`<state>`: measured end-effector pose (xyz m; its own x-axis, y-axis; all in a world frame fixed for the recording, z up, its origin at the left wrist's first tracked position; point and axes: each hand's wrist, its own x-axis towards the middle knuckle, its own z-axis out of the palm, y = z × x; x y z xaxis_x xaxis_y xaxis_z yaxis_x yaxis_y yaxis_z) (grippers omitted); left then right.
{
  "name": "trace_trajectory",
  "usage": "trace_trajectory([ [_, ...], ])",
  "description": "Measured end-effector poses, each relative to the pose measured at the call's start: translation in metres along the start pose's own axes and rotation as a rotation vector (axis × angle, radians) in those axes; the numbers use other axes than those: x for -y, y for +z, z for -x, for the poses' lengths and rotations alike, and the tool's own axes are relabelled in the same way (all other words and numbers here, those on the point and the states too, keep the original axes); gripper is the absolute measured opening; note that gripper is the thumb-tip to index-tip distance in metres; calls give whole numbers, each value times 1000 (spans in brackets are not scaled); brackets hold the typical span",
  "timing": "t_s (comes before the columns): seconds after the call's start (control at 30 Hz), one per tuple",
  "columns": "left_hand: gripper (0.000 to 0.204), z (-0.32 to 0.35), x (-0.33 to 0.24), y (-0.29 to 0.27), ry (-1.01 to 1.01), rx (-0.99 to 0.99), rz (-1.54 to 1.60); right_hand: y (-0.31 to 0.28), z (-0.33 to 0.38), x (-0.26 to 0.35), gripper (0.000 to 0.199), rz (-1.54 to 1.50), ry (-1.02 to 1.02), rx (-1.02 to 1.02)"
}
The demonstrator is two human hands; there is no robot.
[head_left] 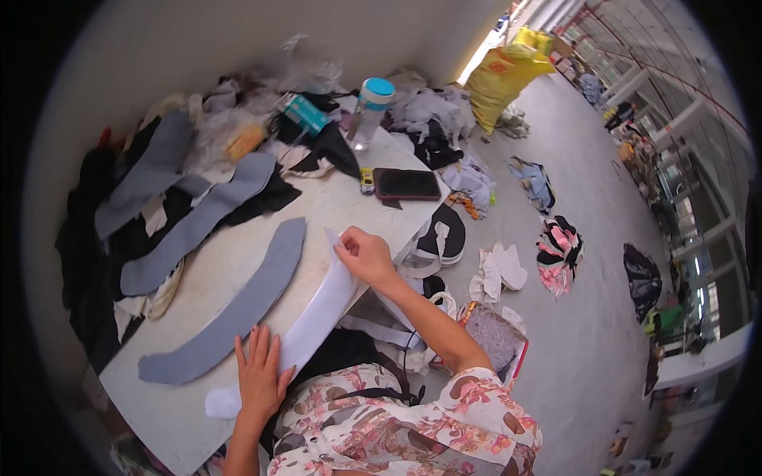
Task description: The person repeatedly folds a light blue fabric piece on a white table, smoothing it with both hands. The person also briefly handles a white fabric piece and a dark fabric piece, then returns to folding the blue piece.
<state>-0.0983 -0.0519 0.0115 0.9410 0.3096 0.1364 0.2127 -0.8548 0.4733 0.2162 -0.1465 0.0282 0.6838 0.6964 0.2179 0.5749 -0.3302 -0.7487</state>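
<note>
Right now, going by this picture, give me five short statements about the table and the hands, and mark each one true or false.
1. The left hand lies flat on the white strip. True.
2. The right hand holds the water bottle. False: it pinches the far end of the white strip; the bottle stands apart at the back of the table.
3. A long grey curved piece lies beside the white strip. True.
4. The phone lies on the floor. False: it lies on the table near its edge.
5. The bottle has a red cap. False: the cap is blue.
</note>
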Motion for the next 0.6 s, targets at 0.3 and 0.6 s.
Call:
trace_trajectory([
  [0.3, 73, -20, -10, -3, 52, -84, 65, -28, 20, -10, 15, -655, 261, -48],
  [0.6, 55, -138, -55, -7, -180, 152, 985, -55, 8, 75, 16, -613, 87, 67],
])
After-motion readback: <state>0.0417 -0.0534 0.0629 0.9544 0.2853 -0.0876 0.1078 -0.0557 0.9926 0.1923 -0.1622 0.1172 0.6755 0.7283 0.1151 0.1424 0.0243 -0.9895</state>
